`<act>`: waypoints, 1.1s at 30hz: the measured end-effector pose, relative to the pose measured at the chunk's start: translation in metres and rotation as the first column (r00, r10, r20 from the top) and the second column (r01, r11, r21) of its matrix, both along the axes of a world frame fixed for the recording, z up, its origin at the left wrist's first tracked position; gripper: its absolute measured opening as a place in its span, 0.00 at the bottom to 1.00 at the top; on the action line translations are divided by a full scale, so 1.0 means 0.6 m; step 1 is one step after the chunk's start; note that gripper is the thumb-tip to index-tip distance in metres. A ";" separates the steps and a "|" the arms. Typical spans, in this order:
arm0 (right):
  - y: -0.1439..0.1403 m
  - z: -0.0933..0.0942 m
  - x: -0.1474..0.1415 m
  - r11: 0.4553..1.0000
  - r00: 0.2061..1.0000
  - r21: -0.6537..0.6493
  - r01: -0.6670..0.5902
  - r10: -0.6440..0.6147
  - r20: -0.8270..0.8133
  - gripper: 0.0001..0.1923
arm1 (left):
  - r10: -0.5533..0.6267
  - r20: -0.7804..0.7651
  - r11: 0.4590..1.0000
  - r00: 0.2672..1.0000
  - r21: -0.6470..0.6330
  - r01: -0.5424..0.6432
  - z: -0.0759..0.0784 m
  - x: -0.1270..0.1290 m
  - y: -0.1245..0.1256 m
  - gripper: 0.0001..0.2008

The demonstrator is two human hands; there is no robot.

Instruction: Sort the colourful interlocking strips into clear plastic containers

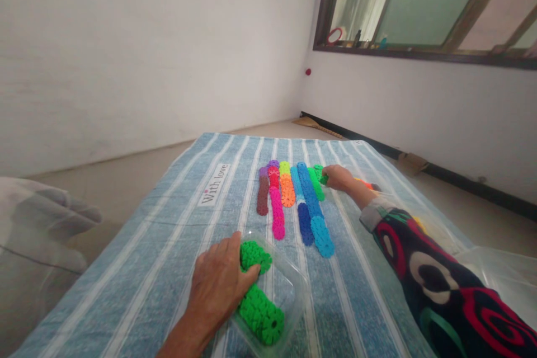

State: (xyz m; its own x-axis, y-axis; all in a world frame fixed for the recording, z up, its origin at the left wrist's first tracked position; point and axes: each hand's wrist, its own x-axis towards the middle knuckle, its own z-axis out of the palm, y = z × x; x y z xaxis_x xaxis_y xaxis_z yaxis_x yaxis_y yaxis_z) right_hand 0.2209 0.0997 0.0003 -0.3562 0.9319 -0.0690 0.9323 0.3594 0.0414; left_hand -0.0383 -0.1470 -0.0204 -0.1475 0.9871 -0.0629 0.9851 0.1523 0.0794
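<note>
My left hand (pixel 220 271) grips the near left rim of a clear plastic container (pixel 298 291), its thumb reaching over the inside. Rows of green notched discs (pixel 262 313) lie in that container. Farther off, my right hand (pixel 338 177) is closed on green discs (pixel 321 173) at the right end of the laid-out rows. Beside it is a short row of green discs (pixel 318 187). To the left run overlapping rows of blue discs (pixel 310 193), orange discs (pixel 287 190), pink discs (pixel 277 215) and brown discs (pixel 263 196).
A blue and white striped cloth (pixel 168 246) covers the table. Clear plastic (pixel 499 268) lies at the right edge, partly behind my sleeve, with some orange pieces (pixel 369 184) nearby. A pale translucent covered shape (pixel 37 235) stands at the left.
</note>
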 end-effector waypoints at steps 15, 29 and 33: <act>-0.310 0.073 -0.171 0.605 0.623 -0.224 -0.764 0.782 -0.014 0.11 | 0.004 0.005 1.000 1.000 0.005 -0.004 0.010 0.016 -0.002 0.19; -0.322 0.001 -0.166 0.608 0.614 -0.166 -0.777 0.789 0.020 0.13 | -0.014 0.041 1.000 0.999 0.001 0.014 0.008 0.015 -0.005 0.26; -0.325 0.000 -0.159 0.642 0.645 -0.103 -0.760 0.764 0.012 0.12 | -0.016 0.057 1.000 0.998 0.011 0.015 0.005 0.014 -0.004 0.26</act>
